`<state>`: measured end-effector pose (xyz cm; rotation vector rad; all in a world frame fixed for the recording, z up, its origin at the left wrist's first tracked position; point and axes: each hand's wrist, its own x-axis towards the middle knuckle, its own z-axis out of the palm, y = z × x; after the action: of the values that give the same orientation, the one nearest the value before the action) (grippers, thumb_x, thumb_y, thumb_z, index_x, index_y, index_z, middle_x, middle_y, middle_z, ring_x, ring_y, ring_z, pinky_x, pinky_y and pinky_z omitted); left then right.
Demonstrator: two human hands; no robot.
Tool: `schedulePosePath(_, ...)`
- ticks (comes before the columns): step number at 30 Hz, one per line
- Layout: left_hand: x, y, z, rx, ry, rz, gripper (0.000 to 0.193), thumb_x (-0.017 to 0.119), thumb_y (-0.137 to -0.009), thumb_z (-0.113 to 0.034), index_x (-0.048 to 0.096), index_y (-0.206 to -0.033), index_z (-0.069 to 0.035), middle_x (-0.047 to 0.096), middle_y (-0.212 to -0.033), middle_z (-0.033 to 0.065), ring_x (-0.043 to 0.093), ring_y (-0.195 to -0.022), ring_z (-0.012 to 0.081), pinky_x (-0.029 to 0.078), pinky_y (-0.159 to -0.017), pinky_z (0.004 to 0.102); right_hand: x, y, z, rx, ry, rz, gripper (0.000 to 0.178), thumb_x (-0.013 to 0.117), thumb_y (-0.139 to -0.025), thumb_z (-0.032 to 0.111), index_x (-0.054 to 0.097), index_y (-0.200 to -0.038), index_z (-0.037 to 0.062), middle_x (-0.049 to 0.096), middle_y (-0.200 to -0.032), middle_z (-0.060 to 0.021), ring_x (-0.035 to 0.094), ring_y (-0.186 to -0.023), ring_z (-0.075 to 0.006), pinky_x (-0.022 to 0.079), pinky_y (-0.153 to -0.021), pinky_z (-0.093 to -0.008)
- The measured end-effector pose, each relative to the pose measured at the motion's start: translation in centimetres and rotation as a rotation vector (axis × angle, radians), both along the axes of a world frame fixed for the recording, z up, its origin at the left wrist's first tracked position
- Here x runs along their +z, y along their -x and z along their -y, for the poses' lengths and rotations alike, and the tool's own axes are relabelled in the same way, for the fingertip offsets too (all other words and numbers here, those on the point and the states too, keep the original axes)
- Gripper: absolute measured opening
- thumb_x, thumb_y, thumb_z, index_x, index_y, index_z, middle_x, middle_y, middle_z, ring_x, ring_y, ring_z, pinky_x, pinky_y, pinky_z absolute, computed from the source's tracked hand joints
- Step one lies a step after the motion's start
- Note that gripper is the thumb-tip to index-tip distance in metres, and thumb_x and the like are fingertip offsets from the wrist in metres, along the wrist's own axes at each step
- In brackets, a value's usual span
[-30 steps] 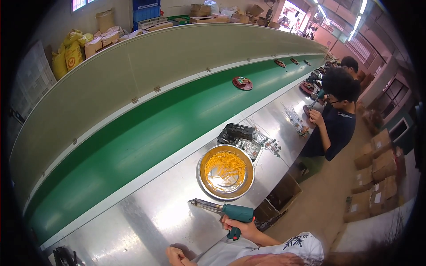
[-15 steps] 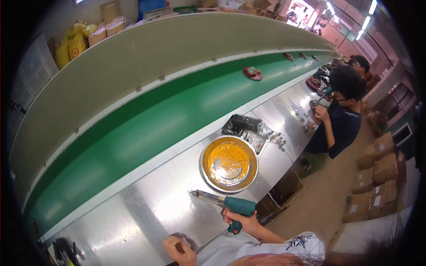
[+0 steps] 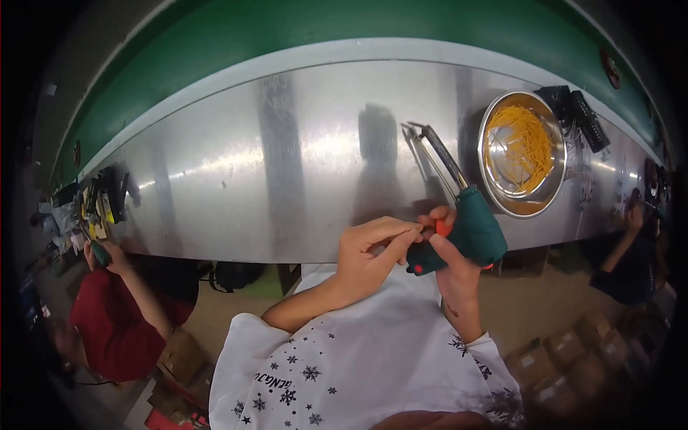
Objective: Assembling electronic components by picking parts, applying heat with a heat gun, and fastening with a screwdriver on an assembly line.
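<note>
My right hand (image 3: 459,276) is closed round the handle of a green soldering gun (image 3: 479,228) with a red trigger and a long metal tip that points up and away from me. Its thumb and a fingertip press close to the trigger. My left hand (image 3: 365,254) meets the right at the fingertips, thumb and forefinger pinched together; whatever lies between them is too small to make out. To the right of the gun stands a round metal bowl (image 3: 488,172) holding many thin yellow-orange wires (image 3: 527,147).
Beyond the metal bench (image 3: 236,186) runs a green conveyor belt (image 3: 344,21). Black trays (image 3: 588,118) lie behind the bowl. At left, a person in red (image 3: 118,322) works near piled tools; a dark-clothed person (image 3: 623,258) is at right. Cardboard boxes (image 3: 566,351) stand on the floor.
My view has swung left and down to the bench before me. Both hands have come together, and the soldering gun's tip now points away instead of leftward.
</note>
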<state>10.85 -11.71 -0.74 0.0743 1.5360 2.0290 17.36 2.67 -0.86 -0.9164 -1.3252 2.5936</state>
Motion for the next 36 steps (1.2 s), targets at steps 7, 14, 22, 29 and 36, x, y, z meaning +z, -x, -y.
schedulePosePath(7,-1.0,-1.1,1.0,-0.053,-0.068,0.117,0.017,0.056,-0.096,-0.003,0.068,-0.105,0.006,0.067,-0.088,0.0114,0.06,-0.057,0.0128,0.042,-0.044,0.0206,0.6,0.5,1.4,0.125,0.063,-0.054,0.036,0.06,-0.086,-0.004,0.052,-0.121,0.0016,0.057,-0.122,-0.0133,0.058,-0.112,-0.0202,0.047,-0.096,-0.0374)
schedulePosePath(14,-1.0,-1.5,1.0,-0.018,-0.101,0.173,0.016,0.058,-0.096,-0.005,0.07,-0.104,0.001,0.066,-0.086,0.0078,0.06,-0.057,0.0102,0.04,-0.045,0.0205,0.8,0.3,1.6,0.115,0.08,-0.028,0.027,0.061,-0.085,-0.003,0.051,-0.109,0.0037,0.057,-0.114,-0.0106,0.058,-0.113,-0.0243,0.047,-0.097,-0.0402)
schedulePosePath(22,-1.0,-2.1,1.3,-0.031,-0.085,0.05,0.017,0.055,-0.096,-0.003,0.067,-0.106,0.006,0.064,-0.085,0.0115,0.063,-0.061,0.0152,0.045,-0.048,0.0229,0.9,-0.1,1.8,0.103,0.078,-0.089,0.022,0.058,-0.088,-0.007,0.048,-0.104,0.0045,0.056,-0.112,-0.0104,0.06,-0.106,-0.0225,0.051,-0.087,-0.0377)
schedulePosePath(29,-0.9,-2.6,1.2,-0.014,-0.048,-0.064,0.018,0.055,-0.097,-0.003,0.067,-0.107,0.005,0.064,-0.085,0.0124,0.064,-0.061,0.0159,0.049,-0.051,0.024,1.8,-0.2,1.8,0.131,0.104,0.026,0.026,0.057,-0.083,-0.005,0.047,-0.104,0.0059,0.054,-0.105,-0.0078,0.058,-0.111,-0.0259,0.046,-0.097,-0.0406)
schedulePosePath(36,-1.1,-2.7,1.3,0.022,0.014,-0.274,0.017,0.056,-0.095,0.001,0.067,-0.108,0.005,0.065,-0.084,0.0135,0.063,-0.06,0.0153,0.05,-0.052,0.0243,1.6,-0.3,2.0,0.151,0.101,0.006,0.025,0.056,-0.082,-0.006,0.047,-0.103,0.006,0.054,-0.105,-0.0082,0.058,-0.11,-0.0262,0.046,-0.096,-0.0409)
